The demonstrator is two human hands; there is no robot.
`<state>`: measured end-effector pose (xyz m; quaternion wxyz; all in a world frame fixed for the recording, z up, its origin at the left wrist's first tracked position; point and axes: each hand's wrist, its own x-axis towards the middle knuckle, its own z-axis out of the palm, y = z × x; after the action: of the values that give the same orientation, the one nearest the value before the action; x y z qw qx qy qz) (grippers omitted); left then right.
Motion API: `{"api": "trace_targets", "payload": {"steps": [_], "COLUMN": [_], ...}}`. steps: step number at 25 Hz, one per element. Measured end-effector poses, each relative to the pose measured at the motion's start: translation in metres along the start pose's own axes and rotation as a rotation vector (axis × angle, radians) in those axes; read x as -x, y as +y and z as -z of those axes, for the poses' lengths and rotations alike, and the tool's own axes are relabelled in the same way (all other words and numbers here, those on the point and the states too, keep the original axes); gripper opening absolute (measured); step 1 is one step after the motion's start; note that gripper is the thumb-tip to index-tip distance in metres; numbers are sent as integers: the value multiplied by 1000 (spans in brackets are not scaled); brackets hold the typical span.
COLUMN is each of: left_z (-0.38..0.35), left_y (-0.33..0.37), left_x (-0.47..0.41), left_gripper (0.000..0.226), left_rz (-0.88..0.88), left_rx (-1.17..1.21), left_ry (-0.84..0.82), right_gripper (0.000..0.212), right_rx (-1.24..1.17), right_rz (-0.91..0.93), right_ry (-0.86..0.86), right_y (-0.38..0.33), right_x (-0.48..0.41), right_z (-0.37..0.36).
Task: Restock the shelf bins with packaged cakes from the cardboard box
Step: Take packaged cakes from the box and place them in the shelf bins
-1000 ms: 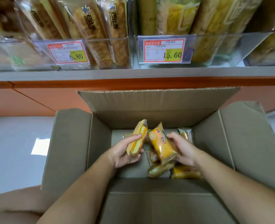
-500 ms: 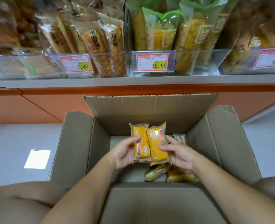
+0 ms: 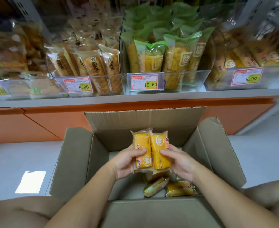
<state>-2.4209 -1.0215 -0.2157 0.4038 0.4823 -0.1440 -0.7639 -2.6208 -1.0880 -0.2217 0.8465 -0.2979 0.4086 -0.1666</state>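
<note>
An open cardboard box (image 3: 73,162) stands on the floor below the shelf. My left hand (image 3: 125,163) grips one yellow packaged cake (image 3: 142,145), and my right hand (image 3: 179,162) grips a second yellow packaged cake (image 3: 160,145). The two packs are held upright, side by side and touching, above the box's inside. Loose cakes (image 3: 156,185) lie on the box bottom under my hands. On the shelf above, clear bins (image 3: 193,79) hold packaged cakes and breads.
The grey shelf edge (image 3: 135,99) runs across the view, with an orange panel (image 3: 37,125) below it. Price tags read 6.80 (image 3: 78,85), 15.60 (image 3: 145,82) and 9.90 (image 3: 247,77). My knees flank the box; grey floor (image 3: 12,162) lies on both sides.
Both hands have brought the two cakes together, turned them upright and raised them a little out of the box. My view has tilted up, showing more of the shelf bins.
</note>
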Motion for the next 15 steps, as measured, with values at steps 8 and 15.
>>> {"api": "trace_targets", "payload": {"steps": [8, 15], "left_z": [-82, -184], "left_y": [64, 152], "left_x": [6, 15], "left_gripper": [65, 71], "left_rz": [-226, -529], "left_rx": [-299, -698], "left_ry": [-53, -19], "right_gripper": [58, 53], "right_rx": [198, 329], "right_rz": [290, 652], "right_ry": [150, 274], "right_y": [-72, -182], "right_x": [64, 133], "right_z": [-2, 14]}}
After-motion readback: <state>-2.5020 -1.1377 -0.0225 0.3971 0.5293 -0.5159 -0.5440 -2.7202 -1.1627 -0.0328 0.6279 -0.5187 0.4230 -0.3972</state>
